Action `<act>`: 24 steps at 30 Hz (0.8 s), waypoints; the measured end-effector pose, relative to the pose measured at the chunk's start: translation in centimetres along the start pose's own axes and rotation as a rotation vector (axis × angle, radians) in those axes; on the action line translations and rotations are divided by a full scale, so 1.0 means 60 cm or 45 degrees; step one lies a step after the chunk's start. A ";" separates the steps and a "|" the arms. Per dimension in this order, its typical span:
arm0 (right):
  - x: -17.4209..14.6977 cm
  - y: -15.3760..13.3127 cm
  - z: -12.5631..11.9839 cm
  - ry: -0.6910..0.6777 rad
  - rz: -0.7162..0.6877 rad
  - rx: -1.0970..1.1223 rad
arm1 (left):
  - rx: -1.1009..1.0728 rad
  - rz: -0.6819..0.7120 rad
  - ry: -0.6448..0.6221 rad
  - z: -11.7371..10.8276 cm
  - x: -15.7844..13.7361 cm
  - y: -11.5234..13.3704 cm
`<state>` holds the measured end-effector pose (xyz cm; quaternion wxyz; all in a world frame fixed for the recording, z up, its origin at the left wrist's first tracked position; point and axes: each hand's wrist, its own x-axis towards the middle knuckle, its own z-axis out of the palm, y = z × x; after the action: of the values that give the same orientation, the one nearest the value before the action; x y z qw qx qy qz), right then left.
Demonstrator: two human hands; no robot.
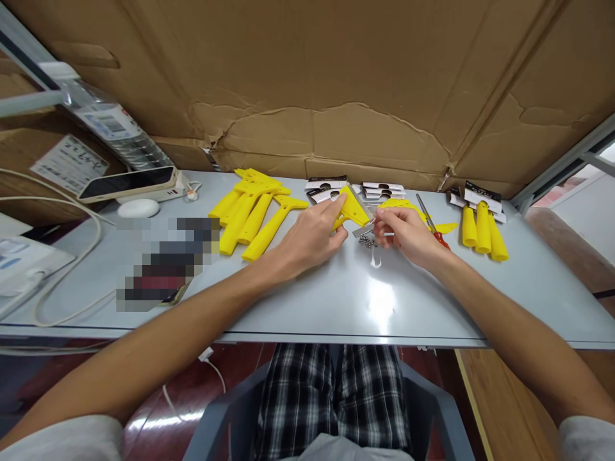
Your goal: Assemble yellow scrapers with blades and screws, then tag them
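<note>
My left hand point(317, 234) is closed around a yellow plastic scraper point(353, 208) with a wide, flared head. A thin metal strip point(364, 228) lies along the head's edge. At that strip, my right hand point(403, 234) has its thumb and fingertips pinched together; whatever is between them is too small to make out. Just below the fingertips, a small pile of screws point(368, 242) rests on the table. Beside my right hand lies a screwdriver point(439, 238) with a red handle. Another yellow scraper point(398, 203) lies behind that hand, partly hidden.
Several yellow scraper handles point(257, 211) are heaped at left. More yellow pieces point(483, 234) lie at right beside packaged blades point(483, 195). Black-and-white packets point(327, 182) sit at the back. A water bottle point(118, 131), phone point(127, 184) and white cables point(98, 237) occupy the left side.
</note>
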<state>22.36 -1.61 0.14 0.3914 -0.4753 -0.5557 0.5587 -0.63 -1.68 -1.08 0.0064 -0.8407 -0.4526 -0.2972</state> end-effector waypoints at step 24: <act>0.036 0.020 -0.069 0.262 -0.443 -1.188 | -1.960 -0.816 -0.551 -0.013 0.020 0.018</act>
<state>25.91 1.42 -0.97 0.2776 -0.5525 -0.7755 0.1278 0.30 -1.65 0.43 -0.7358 -0.4811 -0.3318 -0.3421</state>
